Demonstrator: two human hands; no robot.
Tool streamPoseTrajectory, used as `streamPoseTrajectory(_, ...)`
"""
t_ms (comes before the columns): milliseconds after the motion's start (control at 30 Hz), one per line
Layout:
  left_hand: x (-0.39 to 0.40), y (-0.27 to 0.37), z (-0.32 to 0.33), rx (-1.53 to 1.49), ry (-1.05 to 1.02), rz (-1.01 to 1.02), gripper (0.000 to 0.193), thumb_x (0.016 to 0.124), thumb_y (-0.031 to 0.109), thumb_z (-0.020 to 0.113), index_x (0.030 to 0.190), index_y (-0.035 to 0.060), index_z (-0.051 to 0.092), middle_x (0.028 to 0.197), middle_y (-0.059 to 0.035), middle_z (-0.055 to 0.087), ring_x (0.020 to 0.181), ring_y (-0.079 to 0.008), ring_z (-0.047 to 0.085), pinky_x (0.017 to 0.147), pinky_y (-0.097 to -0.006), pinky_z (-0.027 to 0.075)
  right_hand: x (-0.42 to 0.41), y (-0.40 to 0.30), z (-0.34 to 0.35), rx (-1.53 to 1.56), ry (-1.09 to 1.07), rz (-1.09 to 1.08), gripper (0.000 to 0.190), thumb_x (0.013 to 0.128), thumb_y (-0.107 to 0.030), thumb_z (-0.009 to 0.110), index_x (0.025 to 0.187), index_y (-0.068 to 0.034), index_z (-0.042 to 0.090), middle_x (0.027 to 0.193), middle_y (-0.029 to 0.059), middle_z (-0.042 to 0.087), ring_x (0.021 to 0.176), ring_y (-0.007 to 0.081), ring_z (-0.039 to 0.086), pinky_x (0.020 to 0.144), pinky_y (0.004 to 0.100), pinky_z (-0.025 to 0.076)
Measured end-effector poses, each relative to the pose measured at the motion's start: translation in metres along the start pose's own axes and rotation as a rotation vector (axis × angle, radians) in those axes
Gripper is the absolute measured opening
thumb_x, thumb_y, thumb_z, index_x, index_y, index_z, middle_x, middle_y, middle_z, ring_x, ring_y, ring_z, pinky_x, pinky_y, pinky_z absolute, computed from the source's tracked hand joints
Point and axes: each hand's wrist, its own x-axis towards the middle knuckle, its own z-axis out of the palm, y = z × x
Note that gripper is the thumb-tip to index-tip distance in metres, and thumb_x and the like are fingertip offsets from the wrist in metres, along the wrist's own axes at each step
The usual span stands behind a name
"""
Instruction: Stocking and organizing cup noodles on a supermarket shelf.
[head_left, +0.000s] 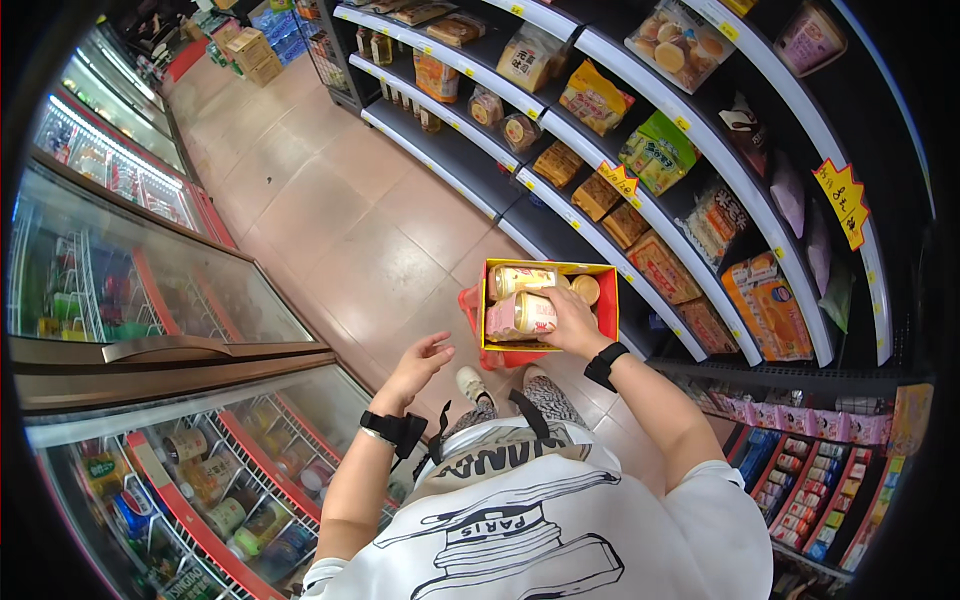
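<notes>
My right hand (571, 321) reaches into a cardboard box (609, 307) with red inner walls and a yellow rim. Its fingers are closed around one end of a jar with a white and red label (535, 313), lying on its side. A pink-labelled container (500, 318) lies against that jar. Behind them is another jar with a yellow and white label (521, 279), and a round gold lid (585, 289) faces up in the far right corner. Left of the box, my left hand (420, 367) hovers with fingers apart, holding nothing.
Red plastic (471, 304) shows under the box, beside my feet. Shelves (645, 202) of packaged bread and snacks run along the right. Glass-door drink coolers (172, 262) with a long handle (166, 346) line the left. Cardboard cartons (255, 56) stand farther along the tiled aisle (330, 195).
</notes>
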Motion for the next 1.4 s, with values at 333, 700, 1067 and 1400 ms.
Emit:
streamPoseTrajectory(333, 0.002, -0.003, 0.002, 0.03, -0.026, -0.059, 0.048, 0.091, 0.027, 0.06, 0.136, 0.0158, 0.046, 0.123, -0.0014, 0.059, 0.109, -0.0108, 0.055, 0.092, -0.0288, 0.039, -0.03, 0.014, -0.005, 0.119, 0.057, 0.047, 0.074, 0.054, -0.014, 0.081, 0.12, -0.006, 0.048, 0.115, 0.0164, 0.054, 0.11, 0.0358, 0.052, 0.092, 0.0444, 0.04)
streamPoseTrajectory(700, 0.016, 0.009, 0.027, 0.107, -0.055, -0.084, 0.052, 0.09, 0.03, 0.061, 0.137, 0.0153, 0.045, 0.124, -0.0023, 0.058, 0.11, -0.012, 0.054, 0.094, -0.0313, 0.039, -0.011, 0.016, 0.023, 0.0, -0.018, 0.025, 0.061, 0.06, -0.018, 0.079, 0.111, -0.008, 0.048, 0.107, 0.0149, 0.055, 0.103, 0.035, 0.054, 0.082, 0.0475, 0.041)
streamPoseTrajectory(1067, 0.065, 0.012, 0.073, 0.211, -0.126, -0.101, 0.072, 0.086, 0.031, 0.066, 0.146, 0.0156, 0.029, 0.137, -0.01, 0.047, 0.116, -0.0202, 0.05, 0.093, -0.0359, 0.039, -0.001, 0.041, 0.112, -0.123, -0.125, 0.07, 0.065, 0.058, -0.023, 0.081, 0.111, -0.006, 0.046, 0.102, 0.0146, 0.053, 0.099, 0.0336, 0.052, 0.081, 0.046, 0.041)
streamPoseTrajectory(1400, 0.105, 0.005, 0.095, 0.275, -0.027, -0.318, 0.076, 0.083, 0.036, 0.069, 0.144, 0.0106, 0.032, 0.128, -0.0055, 0.052, 0.113, -0.0169, 0.049, 0.086, -0.0362, 0.043, 0.003, 0.062, 0.083, 0.059, -0.334, 0.003, 0.058, 0.076, -0.042, 0.069, 0.116, -0.005, 0.048, 0.114, 0.015, 0.054, 0.109, 0.0323, 0.053, 0.086, 0.052, 0.043)
